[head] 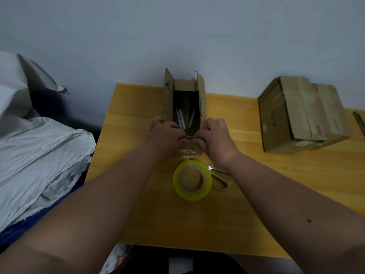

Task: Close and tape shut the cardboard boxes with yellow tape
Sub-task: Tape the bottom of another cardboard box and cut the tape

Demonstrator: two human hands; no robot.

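Your left hand (164, 133) and right hand (214, 138) meet at the near end of the open cardboard box (184, 107), fingers curled in, both pinching the near flap (188, 137) along its edge. From here it looks as if you are folding that short flap inward first, so the long side flaps can later lie over it; holding it from both corners keeps it square while it bends. Your thumbs are hidden under the knuckles, so how firmly you grip I cannot tell.

The box stands in the middle of the table, its long side flaps and far flap upright, and several pale sticks (182, 119) lie inside, leaning against the walls. They sit low enough that the flaps should close over them.

Just behind your wrists, toward you, the roll of yellow tape (192, 179) lies flat on the table, close by for the moment the flaps are down. Scissors (219, 177) with pale handles lie touching its right side, partly under your right forearm.

Well to your right sits a second cardboard box (302, 113), flaps closed and bands of tape already across its top, which I judge finished.

The wooden table (256, 194) is yellow and butts against a plain pale wall (177, 36). To your left is a heap of crumpled grey fabric (39, 151).
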